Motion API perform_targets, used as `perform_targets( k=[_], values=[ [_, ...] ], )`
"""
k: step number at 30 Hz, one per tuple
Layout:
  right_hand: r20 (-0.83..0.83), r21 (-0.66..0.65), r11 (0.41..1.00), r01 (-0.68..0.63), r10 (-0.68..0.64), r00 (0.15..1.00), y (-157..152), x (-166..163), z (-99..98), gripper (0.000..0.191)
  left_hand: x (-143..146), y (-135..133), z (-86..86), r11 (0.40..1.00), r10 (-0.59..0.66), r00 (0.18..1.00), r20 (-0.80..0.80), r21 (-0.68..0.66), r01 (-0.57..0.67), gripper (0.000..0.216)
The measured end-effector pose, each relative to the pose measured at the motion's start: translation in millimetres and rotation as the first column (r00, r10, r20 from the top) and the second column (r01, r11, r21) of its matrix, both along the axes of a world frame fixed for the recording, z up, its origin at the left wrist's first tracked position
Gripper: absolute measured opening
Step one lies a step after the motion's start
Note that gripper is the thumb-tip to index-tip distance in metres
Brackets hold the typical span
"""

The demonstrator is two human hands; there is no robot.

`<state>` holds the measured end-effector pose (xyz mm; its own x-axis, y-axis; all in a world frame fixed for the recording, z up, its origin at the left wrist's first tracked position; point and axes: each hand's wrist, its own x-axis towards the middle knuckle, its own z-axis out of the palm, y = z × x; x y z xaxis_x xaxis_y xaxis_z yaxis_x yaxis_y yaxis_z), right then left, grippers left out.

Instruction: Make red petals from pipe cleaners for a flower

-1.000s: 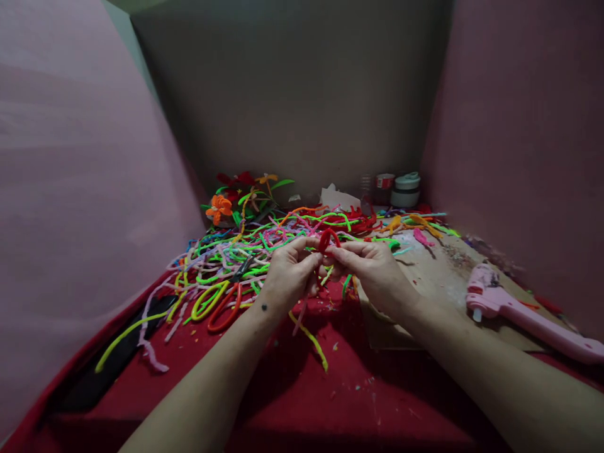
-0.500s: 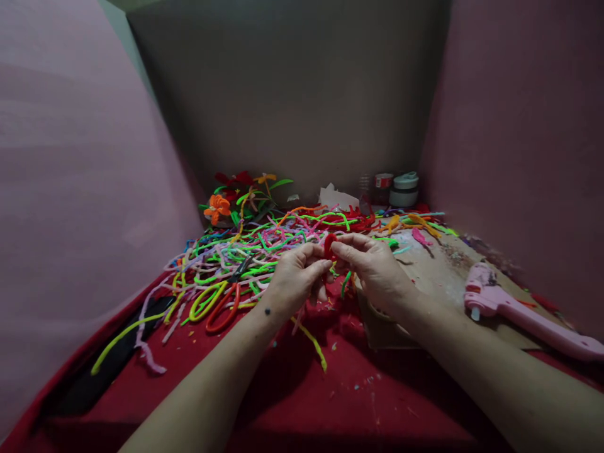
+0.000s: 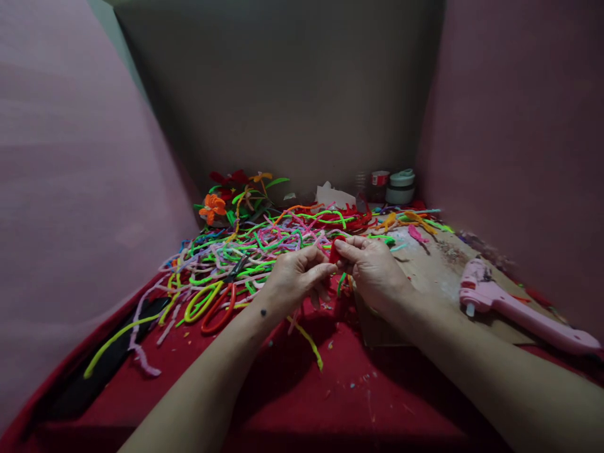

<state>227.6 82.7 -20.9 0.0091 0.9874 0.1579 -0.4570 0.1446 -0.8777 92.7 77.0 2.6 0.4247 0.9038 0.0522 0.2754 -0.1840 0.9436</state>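
A small folded piece of red pipe cleaner (image 3: pixel 336 249) is held up in front of me, above the pile's near right edge. My right hand (image 3: pixel 377 270) pinches it between thumb and fingers. My left hand (image 3: pixel 297 277) is closed at its lower left side, thumb and forefinger against it; the exact contact is partly hidden. Behind and left of my hands spreads a tangled heap of pipe cleaners (image 3: pixel 264 245) in green, pink, lilac and white. Scissors (image 3: pixel 219 305) with one yellow and one red handle loop lie left of my left hand.
A pink glue gun (image 3: pixel 519 311) rests on a cardboard sheet (image 3: pixel 438 283) at right. Pipe-cleaner flowers (image 3: pixel 213 207) stand at the back left. A lidded container (image 3: pixel 401 187) and a clear bottle (image 3: pixel 361 190) are at the back. A black flat object (image 3: pixel 89 384) lies on the red cloth (image 3: pixel 292 390).
The red piece has turned in my fingers and now shows a flatter, folded shape. My right hand has moved slightly right and down. The whole view has shifted a little.
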Motion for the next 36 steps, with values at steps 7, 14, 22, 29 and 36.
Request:
perform_targets(
  k=[7,14,22,29,36],
  values=[
    [-0.073,-0.038,0.982,-0.186,0.183,0.980,1,-1,-2.2,0.019,-3,2,3.1,0.996,-0.009,0.997,0.076,-0.090,0.016,0.013],
    [0.027,-0.048,0.988,-0.147,0.148,0.989,-1,-2,-5.4,0.019,-7,4,2.8,0.996,-0.008,0.999,0.052,-0.092,0.012,0.016],
    [0.014,0.002,0.986,-0.168,0.168,0.986,-3,-4,-7.1,0.017,-7,3,1.4,1.000,-0.011,0.998,-0.066,-0.030,0.009,0.017],
    [0.191,-0.008,0.990,-0.143,0.142,0.971,-8,-5,-2.0,0.022,-19,6,15.4,0.997,0.046,0.984,-0.170,0.073,-0.033,0.020],
    [0.381,-0.089,0.973,-0.214,0.231,0.895,-14,-8,1.7,0.021,-19,5,17.8,0.996,0.057,0.994,0.090,-0.067,-0.051,0.016]
  ],
)
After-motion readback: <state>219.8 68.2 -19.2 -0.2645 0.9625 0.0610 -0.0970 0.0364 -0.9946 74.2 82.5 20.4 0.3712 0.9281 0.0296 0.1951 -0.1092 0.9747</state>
